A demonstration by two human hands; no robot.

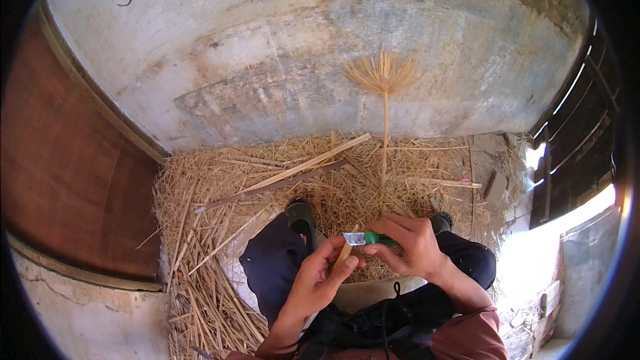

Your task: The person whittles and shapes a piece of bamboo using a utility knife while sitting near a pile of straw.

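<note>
My left hand (319,281) is closed around a short, pale strip of bamboo or wood (345,252), pinched between thumb and fingers. In my right hand (415,250) is a knife (357,239) with a green handle and a short, broad metal blade. The blade lies across the upper part of the strip, close to my left fingertips. Both hands are in front of me, between my knees. Part of the strip is hidden by the blade and my fingers.
A bamboo stick with a splayed, broom-like top (383,80) leans on the stained wall (267,47). Shavings (340,200) cover the floor. Long split strips (293,172) lie ahead, and a heap of strips (217,313) at left. A brown panel (73,160) stands far left.
</note>
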